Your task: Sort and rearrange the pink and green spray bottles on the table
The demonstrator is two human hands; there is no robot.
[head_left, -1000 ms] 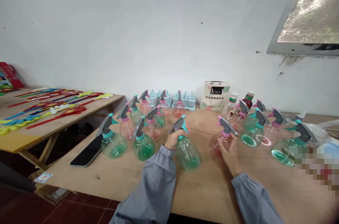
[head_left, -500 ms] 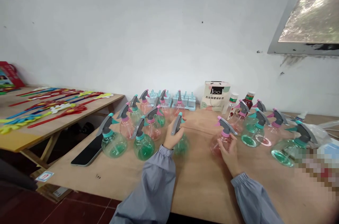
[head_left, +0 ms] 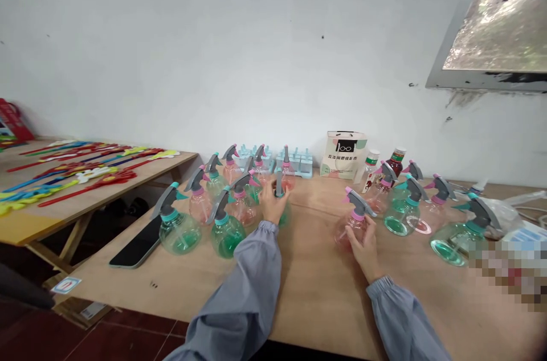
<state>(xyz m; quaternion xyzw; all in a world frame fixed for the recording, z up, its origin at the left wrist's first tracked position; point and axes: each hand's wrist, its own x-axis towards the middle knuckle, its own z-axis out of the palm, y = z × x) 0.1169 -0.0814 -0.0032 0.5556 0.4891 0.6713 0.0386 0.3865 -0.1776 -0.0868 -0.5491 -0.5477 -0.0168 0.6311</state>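
Note:
My left hand (head_left: 273, 201) grips a green spray bottle (head_left: 285, 214) around its neck, just below the grey trigger head; the hand hides much of it. To its left stand several pink and green spray bottles (head_left: 228, 233) with round clear bodies. My right hand (head_left: 362, 241) has its fingers around the lower body of a pink spray bottle (head_left: 345, 230), which stands upright with its nozzle facing left. More spray bottles (head_left: 400, 216) stand to the right of that hand.
A black phone (head_left: 135, 242) lies at the table's left. Behind are light-blue racks (head_left: 301, 163), a paper bag (head_left: 342, 159) and two capped bottles (head_left: 397, 161). Colourful hand-shaped clappers (head_left: 89, 176) cover another table on the left. Plastic wrapping (head_left: 504, 216) lies at right.
My left hand has carried the green spray bottle away from me, toward the back row beside the other bottles. My right hand stays on the pink spray bottle.

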